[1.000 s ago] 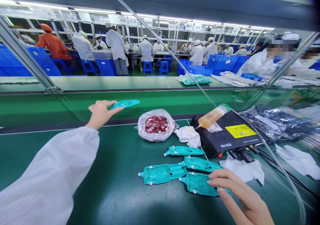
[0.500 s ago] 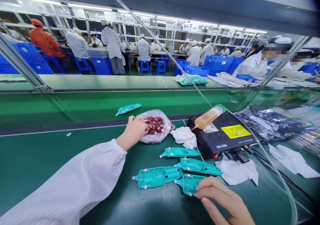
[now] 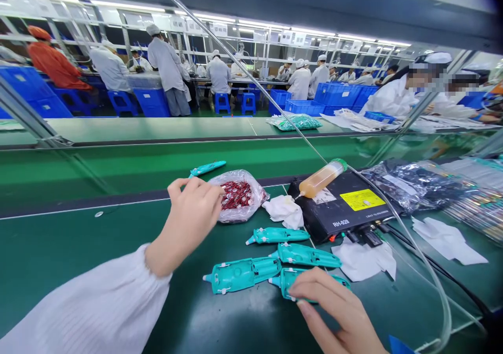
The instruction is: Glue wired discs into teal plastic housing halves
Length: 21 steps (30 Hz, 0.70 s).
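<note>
Shells [image 3: 238, 276] total five, one behind the single wire bag [image 3: 257, 190], four before it on green bench [image 3: 220, 325], right hand [image 3: 338, 309] unclenched over one, left hand [image 3: 188, 220] beside it, grip unclear, workers [image 3: 165, 63] beyond.

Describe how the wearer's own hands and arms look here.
Both hands are bare, no gloves or rings visible. The left hand emerges from a loose white sleeve with a gathered cuff. The right hand shows no sleeve; a blue patch sits near its wrist, unclear what.
</note>
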{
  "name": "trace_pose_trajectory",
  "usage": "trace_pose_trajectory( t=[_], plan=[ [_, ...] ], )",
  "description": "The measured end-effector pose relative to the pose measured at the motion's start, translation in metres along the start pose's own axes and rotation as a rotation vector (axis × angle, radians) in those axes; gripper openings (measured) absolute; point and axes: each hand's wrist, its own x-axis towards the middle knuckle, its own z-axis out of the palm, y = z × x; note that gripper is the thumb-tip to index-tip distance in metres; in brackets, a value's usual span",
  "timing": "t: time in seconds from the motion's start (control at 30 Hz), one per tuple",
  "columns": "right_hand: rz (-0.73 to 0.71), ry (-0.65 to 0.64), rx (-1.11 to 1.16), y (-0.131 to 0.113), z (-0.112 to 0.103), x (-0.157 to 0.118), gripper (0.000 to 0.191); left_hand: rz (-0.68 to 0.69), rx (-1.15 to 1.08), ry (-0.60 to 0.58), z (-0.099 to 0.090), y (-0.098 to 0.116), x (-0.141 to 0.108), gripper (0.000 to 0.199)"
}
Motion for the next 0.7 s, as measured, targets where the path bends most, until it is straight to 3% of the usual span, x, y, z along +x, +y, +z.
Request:
trace_pose_trajectory(
  t=[0.13,0.2,0.27,0.33,0.5,0.6,0.7],
  plan=[
    [-0.273,0.016,-0.383,-0.009,0.008,0.018,0.028,0.367,-0.178,0.059,-0.028,0.035,-0.045,0.038],
    [-0.303,-0.044,-0.356,-0.011,0.019,0.022,0.028,0.473,-0.212,0.065,-0.036,0.045,-0.065,0.045],
    [-0.166,-0.11,-0.15,-0.01,0.033,0.022,0.018,0.533,-0.224,0.065,-0.04,0.048,-0.077,0.046],
    [0.069,-0.19,0.083,-0.008,0.046,0.019,0.014,0.547,-0.251,0.064,-0.04,0.044,-0.085,0.045],
    [0.5,-0.363,0.43,-0.008,0.057,0.02,0.007,0.394,-0.342,0.101,-0.031,0.035,-0.092,0.042],
    [0.667,-0.391,0.573,-0.01,0.056,0.024,0.013,0.373,-0.382,0.102,-0.022,0.033,-0.098,0.042],
    [0.696,-0.412,0.581,-0.011,0.056,0.026,0.02,0.402,-0.424,0.194,-0.013,0.034,-0.104,0.046]
  ],
)
